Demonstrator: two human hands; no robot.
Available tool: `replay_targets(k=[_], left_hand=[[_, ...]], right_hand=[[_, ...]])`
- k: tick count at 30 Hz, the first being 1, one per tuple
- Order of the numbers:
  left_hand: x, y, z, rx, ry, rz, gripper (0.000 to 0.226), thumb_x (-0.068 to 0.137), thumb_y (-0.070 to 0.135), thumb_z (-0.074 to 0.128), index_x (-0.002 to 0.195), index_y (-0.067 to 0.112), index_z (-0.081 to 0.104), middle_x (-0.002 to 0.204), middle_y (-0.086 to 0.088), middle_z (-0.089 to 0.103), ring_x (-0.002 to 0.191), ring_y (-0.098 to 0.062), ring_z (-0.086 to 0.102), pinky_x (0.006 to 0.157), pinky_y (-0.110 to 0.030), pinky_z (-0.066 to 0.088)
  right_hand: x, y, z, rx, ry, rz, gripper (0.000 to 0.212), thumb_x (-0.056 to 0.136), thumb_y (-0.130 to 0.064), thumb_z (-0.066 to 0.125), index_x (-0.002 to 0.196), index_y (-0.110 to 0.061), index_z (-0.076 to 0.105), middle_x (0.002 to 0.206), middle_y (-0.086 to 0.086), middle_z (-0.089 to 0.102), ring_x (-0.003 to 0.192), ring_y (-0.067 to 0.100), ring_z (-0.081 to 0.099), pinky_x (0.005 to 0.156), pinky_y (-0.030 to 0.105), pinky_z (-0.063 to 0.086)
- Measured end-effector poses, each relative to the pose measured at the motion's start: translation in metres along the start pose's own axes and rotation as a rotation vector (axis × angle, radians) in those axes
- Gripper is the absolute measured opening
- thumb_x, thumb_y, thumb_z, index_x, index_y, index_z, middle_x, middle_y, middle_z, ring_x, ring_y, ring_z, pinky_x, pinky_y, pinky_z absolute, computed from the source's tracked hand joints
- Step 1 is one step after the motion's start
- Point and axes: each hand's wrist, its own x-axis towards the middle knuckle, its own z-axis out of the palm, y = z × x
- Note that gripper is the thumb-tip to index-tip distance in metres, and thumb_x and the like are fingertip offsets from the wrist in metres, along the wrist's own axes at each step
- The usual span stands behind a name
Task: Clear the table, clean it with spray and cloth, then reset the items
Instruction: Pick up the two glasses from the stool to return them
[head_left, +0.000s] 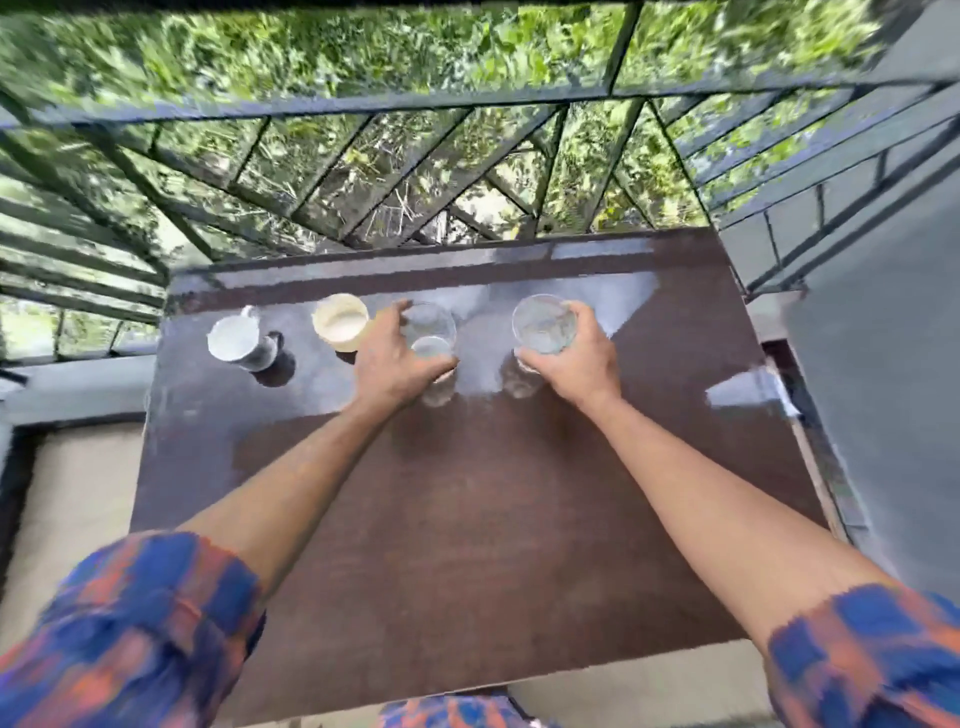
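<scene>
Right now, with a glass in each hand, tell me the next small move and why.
Probably set both down and let go: the left hand and right hand grip clear glasses in line with the white mug and cream cup.

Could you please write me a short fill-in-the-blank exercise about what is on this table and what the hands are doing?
1. Each hand grips a clear ____.
2. The cream cup stands between the left hand and the white ____.
3. The right hand holds its glass to the ____ of the left hand's glass.
4. All four vessels stand on the brown ____.

Missing words: glass; mug; right; table
</scene>
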Motion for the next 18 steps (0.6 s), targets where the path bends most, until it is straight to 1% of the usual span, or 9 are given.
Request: replay_targets(k=[3, 6, 8, 10, 13, 17, 18], left_hand=[[0.031, 0.004, 0.008, -0.011, -0.021, -0.016, 0.093, 0.056, 0.045, 0.084, 0.140, 0.019, 0.054, 0.126, -0.002, 0.065, 0.113, -0.017, 0.061, 0.094, -0.028, 0.048], [0.054, 0.004, 0.013, -0.004, -0.022, -0.018, 0.089, 0.059, 0.038, 0.088, 0.139, 0.019, 0.054, 0.125, -0.003, 0.066, 0.114, -0.018, 0.062, 0.093, -0.028, 0.048], [0.066, 0.006, 0.015, -0.004, -0.017, 0.017, 0.088, 0.059, 0.037, 0.088, 0.138, 0.017, 0.055, 0.124, -0.003, 0.066, 0.113, -0.019, 0.062, 0.096, -0.031, 0.049], [0.075, 0.008, 0.017, 0.002, -0.039, 0.042, 0.090, 0.057, 0.044, 0.085, 0.138, 0.018, 0.055, 0.124, -0.002, 0.065, 0.114, -0.019, 0.061, 0.098, -0.037, 0.050], [0.084, 0.010, 0.017, 0.020, -0.069, 0.039, 0.096, 0.053, 0.056, 0.077, 0.138, 0.020, 0.053, 0.123, -0.002, 0.064, 0.114, -0.020, 0.060, 0.097, -0.038, 0.050], [0.087, 0.009, 0.018, 0.050, -0.099, 0.044, 0.100, 0.051, 0.061, 0.073, 0.139, 0.019, 0.051, 0.123, -0.006, 0.062, 0.115, -0.025, 0.059, 0.099, -0.043, 0.050], [0.088, 0.007, 0.018, 0.053, -0.115, 0.041, 0.101, 0.051, 0.062, 0.073, 0.140, 0.018, 0.049, 0.123, -0.008, 0.061, 0.116, -0.026, 0.058, 0.100, -0.044, 0.049]], right_hand=[[0.030, -0.005, 0.003, -0.005, 0.019, -0.006, 0.089, 0.049, -0.070, 0.074, 0.125, -0.034, 0.045, 0.120, -0.002, 0.066, 0.109, 0.025, 0.062, 0.084, 0.032, 0.048], [0.054, -0.009, 0.008, 0.008, 0.035, 0.001, 0.088, 0.053, -0.064, 0.079, 0.127, -0.027, 0.048, 0.121, 0.000, 0.065, 0.110, 0.026, 0.061, 0.085, 0.033, 0.048], [0.065, -0.010, 0.012, 0.021, 0.046, 0.001, 0.085, 0.056, -0.060, 0.083, 0.126, -0.027, 0.048, 0.120, 0.000, 0.065, 0.110, 0.026, 0.061, 0.085, 0.034, 0.048], [0.071, -0.009, 0.017, 0.022, 0.046, 0.013, 0.086, 0.056, -0.060, 0.084, 0.127, -0.027, 0.048, 0.121, -0.001, 0.064, 0.110, 0.025, 0.061, 0.087, 0.034, 0.049], [0.074, -0.010, 0.023, 0.047, 0.045, 0.031, 0.090, 0.057, -0.060, 0.085, 0.131, -0.027, 0.046, 0.126, -0.001, 0.062, 0.114, 0.023, 0.059, 0.091, 0.034, 0.048], [0.074, -0.006, 0.027, 0.104, 0.009, 0.058, 0.093, 0.057, -0.060, 0.085, 0.134, -0.032, 0.042, 0.129, -0.007, 0.059, 0.116, 0.017, 0.057, 0.089, 0.027, 0.044], [0.074, -0.004, 0.027, 0.119, -0.010, 0.059, 0.094, 0.058, -0.059, 0.086, 0.136, -0.033, 0.041, 0.130, -0.008, 0.058, 0.118, 0.016, 0.057, 0.090, 0.027, 0.044]])
